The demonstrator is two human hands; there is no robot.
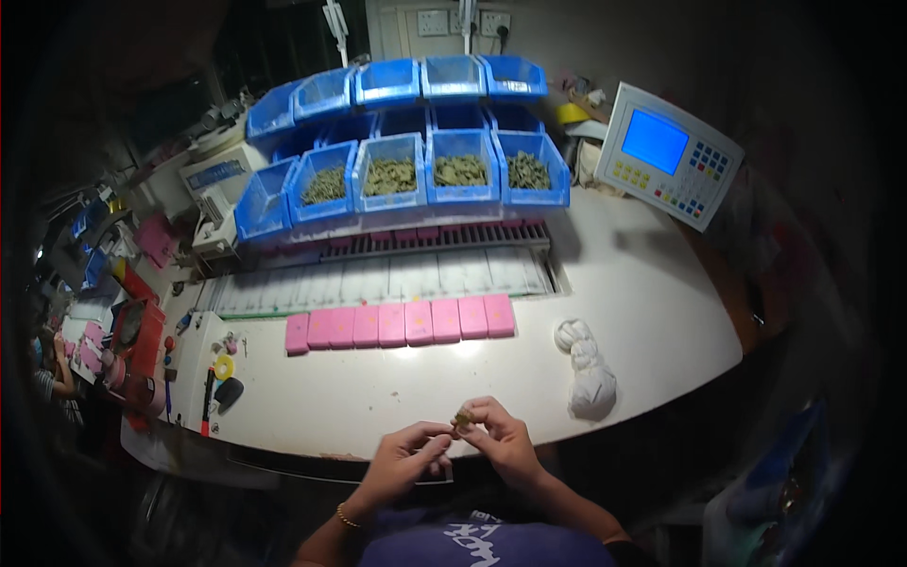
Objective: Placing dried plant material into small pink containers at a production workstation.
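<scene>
Both hands come together at the table's near edge. Between the thumb and fingers of my right hand [501,440] is a small greenish-brown piece [462,418], too small to name more exactly. My left hand [406,459] is closed, its fingertips meeting the right hand's just below the piece. Whatever those left fingers pinch, if anything, is hidden. Farther off stands a row of several pink blocks [406,325], side by side. Behind them, blue bins [391,203] hold heaps of small greenish-brown pieces that look similar in colour.
A knotted white cloth bundle [590,378] lies on the right of the white table [453,378]. At the back right stands a keypad panel [673,156] with a blue screen. A yellow tape roll [224,367] and small tools lie left. Far left, another person's arm [62,373] shows.
</scene>
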